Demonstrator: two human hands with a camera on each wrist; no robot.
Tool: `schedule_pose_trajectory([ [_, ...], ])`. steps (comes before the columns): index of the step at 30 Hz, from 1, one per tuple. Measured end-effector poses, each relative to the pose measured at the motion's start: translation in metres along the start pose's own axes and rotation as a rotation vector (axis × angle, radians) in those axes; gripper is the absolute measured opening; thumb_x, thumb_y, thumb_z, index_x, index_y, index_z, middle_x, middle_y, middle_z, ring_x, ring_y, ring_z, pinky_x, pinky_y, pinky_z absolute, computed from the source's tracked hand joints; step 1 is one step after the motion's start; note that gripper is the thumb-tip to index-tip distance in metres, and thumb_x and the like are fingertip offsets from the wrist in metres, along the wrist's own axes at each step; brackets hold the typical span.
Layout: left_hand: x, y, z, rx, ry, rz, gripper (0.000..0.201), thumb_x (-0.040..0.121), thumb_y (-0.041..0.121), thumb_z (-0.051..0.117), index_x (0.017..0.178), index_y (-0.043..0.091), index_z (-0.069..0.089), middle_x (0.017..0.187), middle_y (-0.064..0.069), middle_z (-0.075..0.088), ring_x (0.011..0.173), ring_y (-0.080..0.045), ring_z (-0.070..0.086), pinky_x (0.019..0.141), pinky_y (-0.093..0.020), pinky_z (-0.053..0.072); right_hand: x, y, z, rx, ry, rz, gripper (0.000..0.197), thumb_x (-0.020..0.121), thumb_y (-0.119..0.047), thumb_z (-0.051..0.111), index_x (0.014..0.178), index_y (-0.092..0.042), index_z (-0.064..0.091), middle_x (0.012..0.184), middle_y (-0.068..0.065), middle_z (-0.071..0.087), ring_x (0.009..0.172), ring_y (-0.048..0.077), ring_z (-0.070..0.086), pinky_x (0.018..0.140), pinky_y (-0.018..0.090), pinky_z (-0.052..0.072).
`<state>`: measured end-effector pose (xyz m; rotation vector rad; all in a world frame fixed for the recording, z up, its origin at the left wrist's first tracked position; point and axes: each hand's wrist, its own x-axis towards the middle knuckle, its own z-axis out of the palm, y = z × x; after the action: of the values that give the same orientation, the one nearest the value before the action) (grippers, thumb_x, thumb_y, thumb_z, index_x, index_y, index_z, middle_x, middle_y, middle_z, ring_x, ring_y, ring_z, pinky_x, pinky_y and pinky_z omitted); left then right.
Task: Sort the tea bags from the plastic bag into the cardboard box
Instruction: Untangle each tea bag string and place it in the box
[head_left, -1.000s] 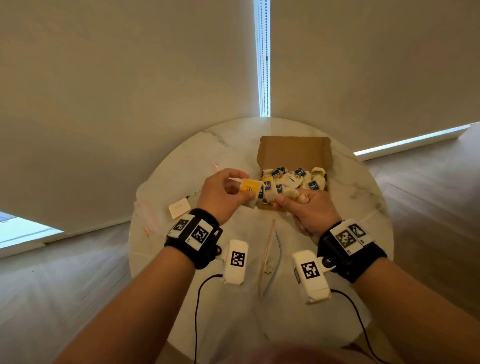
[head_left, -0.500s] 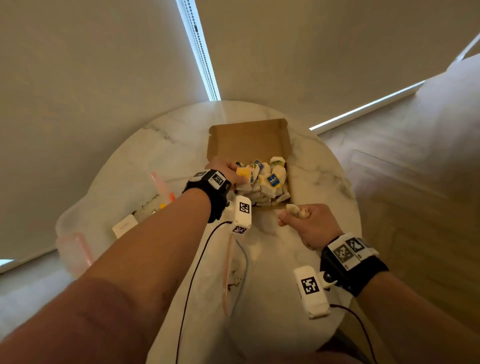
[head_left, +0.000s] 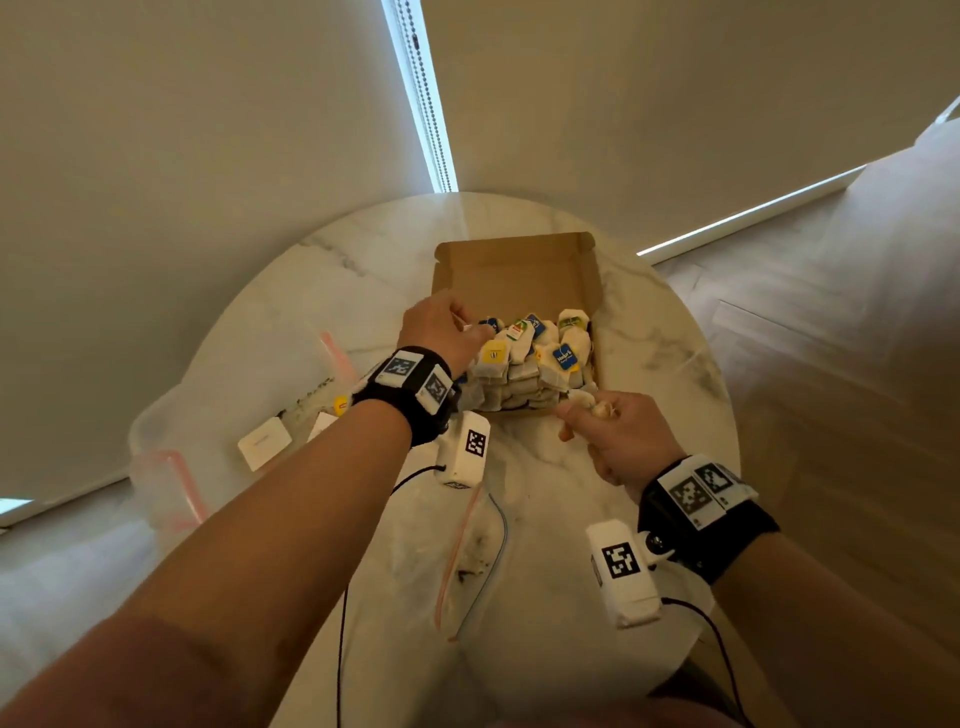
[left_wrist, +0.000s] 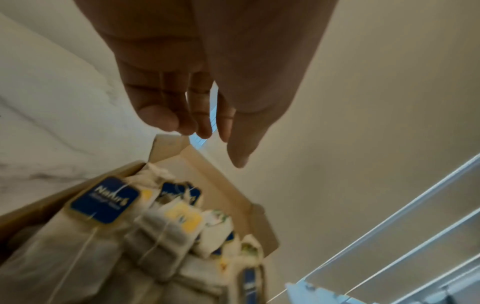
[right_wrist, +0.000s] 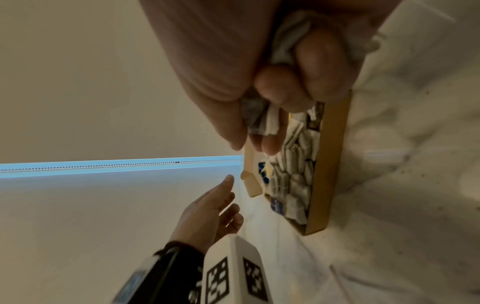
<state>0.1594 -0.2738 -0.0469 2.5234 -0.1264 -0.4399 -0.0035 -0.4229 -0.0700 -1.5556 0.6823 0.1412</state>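
Your left hand (head_left: 441, 332) hangs over the near left corner of the cardboard box (head_left: 519, 270), and in the left wrist view its fingers (left_wrist: 161, 117) are loosely straight and apart, holding nothing. Your right hand (head_left: 623, 441) sits just in front of the box's near right corner, fingers (right_wrist: 306, 61) curled tight around a crumpled tea bag (right_wrist: 262, 117); only a scrap of its pale paper sticks out past your thumb, so its tag and colour can't be made out. The box stands open on the round marble worktop (head_left: 665, 374), lid flap up at the back, packed with tea bags (head_left: 524, 374) standing in rows, blue, yellow and green tags on top; the left wrist view blurs most of them. A clear plastic bag (head_left: 171, 467) lies at the worktop's left edge, partly cut off by your left forearm, with a few small white packets (head_left: 264, 443) showing through it. A second plastic bag (head_left: 467, 556) lies flat between your wrists, and what is inside it is too faint to tell.
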Motion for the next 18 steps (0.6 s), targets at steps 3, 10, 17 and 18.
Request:
schedule_pose_trajectory([
  [3,-0.041,-0.004,-0.031,-0.11,-0.003,0.09,0.009,0.088,0.03,0.071,0.089,0.024,0.065,0.085,0.008,0.064,0.077,-0.006,0.058,0.063,-0.016,0.041,-0.01,-0.017,0.015,0.175,-0.101,0.065,0.036,0.095,-0.034,0.058,0.09,0.001,0.069,0.073,0.023,0.063,0.037,0.015,0.036,0.038,0.019,0.026],
  [10,-0.145,-0.035,-0.056,-0.183,-0.165,0.299,0.024,0.086,0.031,0.074,0.108,0.035,0.066,0.094,0.01,0.062,0.071,-0.005,0.056,0.063,-0.007,0.043,-0.042,-0.047,0.062,0.302,-0.425,0.23,0.055,0.098,-0.055,0.038,0.101,-0.008,0.065,0.067,0.008,0.06,0.044,0.016,0.04,0.043,0.02,0.03],
  [17,-0.181,-0.071,-0.062,-0.363,0.082,0.239,0.008,0.082,0.017,0.078,0.082,0.023,0.073,0.082,0.006,0.068,0.066,-0.006,0.06,0.066,-0.021,0.051,-0.072,-0.052,0.093,0.222,-0.585,0.215,0.068,0.095,-0.061,0.037,0.106,0.0,0.062,0.082,0.017,0.062,0.046,0.016,0.044,0.044,0.021,0.032],
  [18,-0.184,-0.074,-0.067,-0.427,0.081,0.214,0.005,0.083,0.014,0.077,0.084,0.017,0.073,0.081,0.003,0.071,0.069,-0.01,0.064,0.069,-0.024,0.054,-0.075,-0.052,0.095,0.231,-0.575,0.218,0.068,0.094,-0.062,0.039,0.106,0.001,0.062,0.084,0.018,0.062,0.047,0.017,0.045,0.045,0.022,0.033],
])
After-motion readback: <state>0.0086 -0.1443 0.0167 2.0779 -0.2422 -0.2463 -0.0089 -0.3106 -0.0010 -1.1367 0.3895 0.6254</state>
